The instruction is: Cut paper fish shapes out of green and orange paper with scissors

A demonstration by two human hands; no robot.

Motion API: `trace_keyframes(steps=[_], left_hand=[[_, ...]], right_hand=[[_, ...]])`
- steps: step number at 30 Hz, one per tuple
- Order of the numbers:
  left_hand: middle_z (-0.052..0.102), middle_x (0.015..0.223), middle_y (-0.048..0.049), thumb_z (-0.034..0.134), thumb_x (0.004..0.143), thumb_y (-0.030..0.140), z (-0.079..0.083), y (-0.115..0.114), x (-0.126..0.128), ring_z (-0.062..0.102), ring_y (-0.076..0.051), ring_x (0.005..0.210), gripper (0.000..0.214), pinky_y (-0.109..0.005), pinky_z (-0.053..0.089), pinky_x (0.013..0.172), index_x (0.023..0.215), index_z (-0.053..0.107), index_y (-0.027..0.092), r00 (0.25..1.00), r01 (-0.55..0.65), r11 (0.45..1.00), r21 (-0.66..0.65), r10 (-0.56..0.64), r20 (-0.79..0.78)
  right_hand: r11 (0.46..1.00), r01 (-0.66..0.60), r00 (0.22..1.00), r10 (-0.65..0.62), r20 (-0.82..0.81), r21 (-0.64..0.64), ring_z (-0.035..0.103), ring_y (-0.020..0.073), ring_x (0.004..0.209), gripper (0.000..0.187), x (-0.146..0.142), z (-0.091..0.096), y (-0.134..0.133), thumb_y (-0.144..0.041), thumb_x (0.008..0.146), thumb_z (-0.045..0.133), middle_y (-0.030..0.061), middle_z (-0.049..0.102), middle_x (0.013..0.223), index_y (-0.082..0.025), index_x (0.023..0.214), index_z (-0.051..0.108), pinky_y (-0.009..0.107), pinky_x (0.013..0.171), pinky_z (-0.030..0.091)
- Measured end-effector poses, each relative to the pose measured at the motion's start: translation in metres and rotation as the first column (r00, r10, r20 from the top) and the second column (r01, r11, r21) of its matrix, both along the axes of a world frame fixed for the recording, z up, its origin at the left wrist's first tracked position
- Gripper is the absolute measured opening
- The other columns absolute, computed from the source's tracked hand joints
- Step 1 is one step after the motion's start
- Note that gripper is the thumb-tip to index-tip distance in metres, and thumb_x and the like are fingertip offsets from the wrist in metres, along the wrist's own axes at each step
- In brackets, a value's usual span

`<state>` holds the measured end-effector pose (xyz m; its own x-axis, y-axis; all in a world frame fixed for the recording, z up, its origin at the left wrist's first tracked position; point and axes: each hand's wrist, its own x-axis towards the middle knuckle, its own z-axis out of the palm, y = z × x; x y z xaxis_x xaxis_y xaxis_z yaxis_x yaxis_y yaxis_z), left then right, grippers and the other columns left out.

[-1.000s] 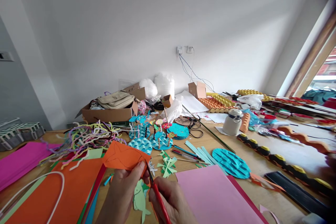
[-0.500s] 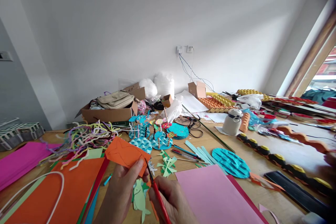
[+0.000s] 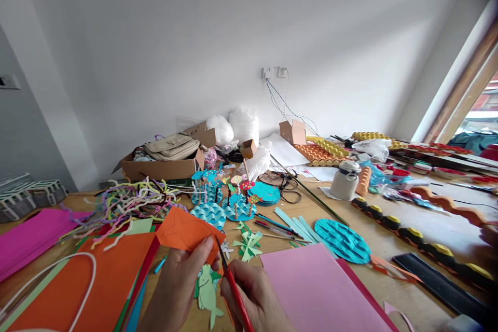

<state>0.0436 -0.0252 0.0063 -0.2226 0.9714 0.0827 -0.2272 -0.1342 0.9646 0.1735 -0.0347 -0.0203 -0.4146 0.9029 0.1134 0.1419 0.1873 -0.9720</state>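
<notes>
My left hand point(image 3: 177, 288) pinches a piece of orange paper point(image 3: 187, 232) with a pencilled outline, holding it up over the table near the bottom centre. My right hand point(image 3: 254, 298) grips red-handled scissors point(image 3: 232, 286), and their blades meet the paper's right edge. Just below the hands a light green paper fish point(image 3: 208, 295) lies on the table. A large orange sheet point(image 3: 93, 280) lies to the left and a pink sheet point(image 3: 311, 290) to the right.
The wooden table point(image 3: 319, 207) holds colourful pipe cleaners point(image 3: 120, 205), teal wavy paper discs point(image 3: 342, 241) with small fish on sticks, a cardboard box point(image 3: 163, 166) with a bag, a white jar point(image 3: 344, 180), egg trays and a magenta sheet point(image 3: 27, 236). Another person's hand point(image 3: 490, 236) shows at the right edge.
The orange paper has turned and shifted slightly in my left hand while the scissors stay at its edge. The rest is unchanged.
</notes>
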Motion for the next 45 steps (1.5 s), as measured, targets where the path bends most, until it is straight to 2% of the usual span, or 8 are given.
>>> trace_keyframes(steps=[4,10,16,21,26,31,38,45], left_hand=[[0.057,0.05,0.0039,0.07,0.064,0.033,-0.005,0.002,-0.004,0.052,-0.015,0.051,0.021,-0.023,0.046,0.051,0.051,0.059,0.021,1.0,0.024,1.0,0.005,-0.024,-0.003],[0.059,0.055,0.0042,0.068,0.071,0.036,-0.015,0.001,-0.009,0.052,-0.015,0.056,0.021,-0.023,0.046,0.054,0.058,0.06,0.021,0.997,0.075,0.997,0.035,-0.074,-0.013],[0.059,0.059,0.0048,0.062,0.077,0.031,-0.014,0.002,-0.012,0.052,-0.015,0.058,0.017,-0.022,0.046,0.056,0.063,0.06,0.022,0.99,0.138,0.988,0.065,-0.135,-0.048],[0.057,0.053,0.005,0.065,0.071,0.028,-0.009,0.001,-0.01,0.052,-0.015,0.053,0.017,-0.023,0.046,0.052,0.056,0.058,0.022,0.995,0.096,0.994,0.042,-0.095,-0.04],[0.059,0.057,0.0059,0.067,0.069,0.03,-0.014,0.002,-0.011,0.052,-0.014,0.056,0.014,-0.023,0.046,0.053,0.061,0.06,0.022,1.0,0.007,1.0,0.029,-0.007,0.005],[0.059,0.056,0.0049,0.071,0.065,0.032,-0.015,0.004,-0.011,0.051,-0.015,0.055,0.016,-0.025,0.046,0.053,0.061,0.06,0.021,0.999,-0.031,0.999,0.022,0.031,-0.008],[0.06,0.059,0.0049,0.071,0.066,0.032,-0.012,0.003,-0.01,0.051,-0.015,0.057,0.014,-0.024,0.046,0.053,0.064,0.062,0.022,0.999,0.037,0.999,-0.004,-0.037,0.0],[0.058,0.06,0.0048,0.066,0.071,0.031,-0.013,0.002,-0.013,0.049,-0.015,0.058,0.013,-0.025,0.044,0.055,0.065,0.06,0.022,0.997,0.066,0.998,0.022,-0.065,-0.04]], right_hand=[[1.0,-0.008,1.0,0.008,-0.016,-0.007,0.029,0.008,0.049,0.029,0.001,0.002,0.001,-0.044,0.084,0.048,-0.0066,0.035,0.055,-0.018,0.07,0.047,0.02,0.045,0.024],[0.999,-0.041,0.997,0.041,-0.058,0.013,0.028,0.0077,0.05,0.037,0.003,0.006,0.0,-0.047,0.083,0.05,-0.0067,0.033,0.055,-0.02,0.062,0.038,0.019,0.044,0.023],[0.998,-0.035,0.999,0.038,-0.035,0.06,0.028,0.0078,0.05,0.038,0.004,0.003,0.001,-0.043,0.084,0.05,-0.0065,0.032,0.055,-0.021,0.058,0.033,0.02,0.045,0.024],[0.998,-0.019,1.0,0.02,-0.005,0.063,0.027,0.0081,0.05,0.041,0.004,0.004,0.001,-0.046,0.084,0.05,-0.0065,0.031,0.054,-0.021,0.057,0.032,0.02,0.045,0.024],[0.998,0.003,1.0,-0.004,0.022,0.069,0.028,0.0087,0.05,0.041,0.003,0.003,0.002,-0.049,0.083,0.05,-0.0063,0.031,0.054,-0.021,0.058,0.035,0.021,0.045,0.024],[0.997,-0.001,1.0,-0.001,0.027,0.073,0.028,0.0085,0.05,0.035,0.002,0.0,0.002,-0.042,0.082,0.048,-0.0063,0.032,0.054,-0.021,0.058,0.034,0.02,0.044,0.023],[0.998,-0.003,1.0,0.003,-0.007,0.07,0.027,0.008,0.049,0.028,0.001,0.001,0.002,-0.031,0.08,0.048,-0.0075,0.031,0.053,-0.022,0.058,0.032,0.02,0.044,0.023],[0.997,-0.007,1.0,0.007,0.008,0.076,0.027,0.0084,0.05,0.03,0.002,0.002,0.002,-0.035,0.08,0.048,-0.0071,0.03,0.054,-0.021,0.057,0.033,0.02,0.045,0.024]])
